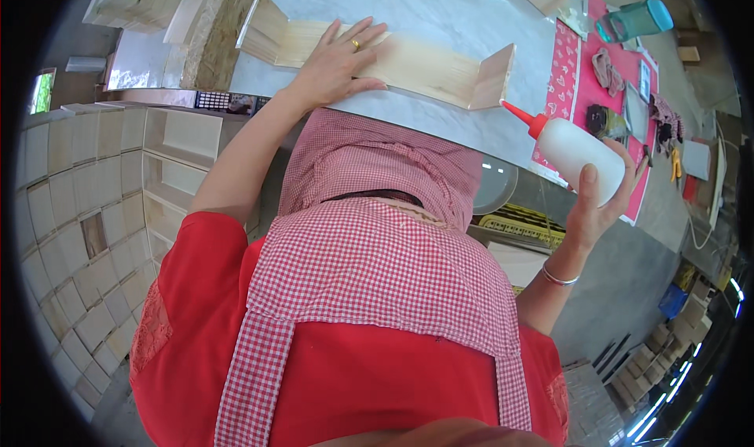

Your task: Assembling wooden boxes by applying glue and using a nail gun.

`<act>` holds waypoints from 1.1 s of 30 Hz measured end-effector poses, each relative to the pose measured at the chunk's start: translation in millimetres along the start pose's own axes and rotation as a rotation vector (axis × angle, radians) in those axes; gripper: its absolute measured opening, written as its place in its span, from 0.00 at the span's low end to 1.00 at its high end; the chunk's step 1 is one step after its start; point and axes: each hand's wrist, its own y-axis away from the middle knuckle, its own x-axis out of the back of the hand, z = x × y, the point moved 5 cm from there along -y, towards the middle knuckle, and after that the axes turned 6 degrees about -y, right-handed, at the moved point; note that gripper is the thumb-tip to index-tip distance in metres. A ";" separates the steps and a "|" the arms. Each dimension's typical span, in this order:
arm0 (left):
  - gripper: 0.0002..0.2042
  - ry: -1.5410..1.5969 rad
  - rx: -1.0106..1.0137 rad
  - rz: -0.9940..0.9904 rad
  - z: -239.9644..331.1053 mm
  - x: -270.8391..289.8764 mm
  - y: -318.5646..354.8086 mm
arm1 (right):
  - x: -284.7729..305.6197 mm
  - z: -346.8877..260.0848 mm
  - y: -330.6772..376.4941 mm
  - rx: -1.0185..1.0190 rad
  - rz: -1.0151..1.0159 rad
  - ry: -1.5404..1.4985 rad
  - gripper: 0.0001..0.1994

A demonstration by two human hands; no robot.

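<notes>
A pale wooden U-shaped piece [428, 66], a long board with a short upright panel at each end, lies on the table. My left hand [339, 64], with a ring on one finger, rests spread and flat on the left half of its board. In my right hand [601, 192] is a white squeeze glue bottle [577, 156] with a red cap and nozzle, tilted up to the left. The nozzle tip is right by the lower edge of the right end panel [493, 78]. Whether glue is coming out cannot be seen.
The marble-patterned table [463, 15] has stacked boards [141, 3] at its left. To the right, a pink mat [577, 78] carries a teal bottle [632, 21], a crumpled cloth [606, 70] and small items. Many wooden boxes [86, 235] are stacked at the left.
</notes>
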 end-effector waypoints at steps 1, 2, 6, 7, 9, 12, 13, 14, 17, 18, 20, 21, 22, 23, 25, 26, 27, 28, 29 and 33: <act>0.34 0.004 0.004 -0.005 -0.1 0.5 0.2 | -1.0 -0.7 -1.4 0.006 -0.007 0.002 0.27; 0.35 0.008 0.008 -0.010 -0.2 0.7 0.4 | -2.3 -1.4 -2.8 0.012 -0.015 0.004 0.26; 0.35 0.019 0.010 -0.007 -0.2 1.8 0.9 | -10.0 -1.2 -11.0 0.065 -0.006 0.030 0.23; 0.35 0.017 0.009 -0.006 -0.3 2.0 1.2 | -12.6 -0.6 -13.9 0.088 -0.002 0.042 0.23; 0.35 0.016 0.012 -0.016 -0.2 1.4 1.0 | -16.5 2.5 -20.9 0.104 0.016 0.043 0.22; 0.35 0.020 0.011 -0.022 2.2 0.6 2.9 | -21.1 5.6 -28.2 0.131 0.047 0.047 0.21; 0.35 0.021 0.014 -0.023 1.7 1.1 3.1 | -23.7 7.3 -32.0 0.115 0.055 0.027 0.21; 0.35 0.023 0.016 -0.024 1.5 1.3 3.2 | -25.8 8.9 -35.1 0.099 0.064 0.007 0.20; 0.35 0.022 0.018 -0.025 2.9 -0.3 2.8 | -28.1 11.7 -40.4 0.074 0.076 -0.009 0.20; 0.35 0.017 0.020 -0.024 2.3 0.5 2.9 | -29.1 11.6 -42.3 0.072 0.078 -0.012 0.20; 0.35 0.015 0.020 -0.023 1.9 0.8 1.3 | -26.8 12.9 -43.9 0.070 0.082 -0.015 0.19; 0.35 0.014 0.017 -0.023 1.9 0.5 -0.4 | -21.4 14.1 -43.2 0.086 0.059 0.029 0.20; 0.34 0.014 0.013 -0.021 2.0 0.3 -2.6 | -15.0 15.2 -41.1 0.102 0.038 0.074 0.20; 0.34 0.012 0.014 -0.016 1.6 1.5 -2.7 | -12.1 14.0 -38.4 0.123 0.014 0.118 0.20; 0.34 0.044 0.012 -0.019 1.3 3.0 -5.0 | -3.1 12.9 -26.7 0.090 0.054 0.054 0.19; 0.34 0.058 0.010 -0.014 1.2 4.0 -7.9 | 1.7 15.4 -21.9 0.054 0.093 -0.012 0.19; 0.34 0.052 0.008 0.003 2.3 5.6 -7.9 | 3.5 20.7 -22.0 0.021 0.129 -0.081 0.18; 0.34 0.075 0.026 0.011 5.0 5.3 -4.7 | 2.3 26.8 -26.1 0.042 0.134 -0.082 0.18; 0.33 0.096 0.047 0.021 7.3 5.0 -0.4 | 3.0 38.0 -31.6 0.011 0.220 -0.101 0.19; 0.30 0.220 0.108 0.055 15.1 8.8 28.3 | 4.9 107.4 -48.9 -0.029 0.384 0.026 0.22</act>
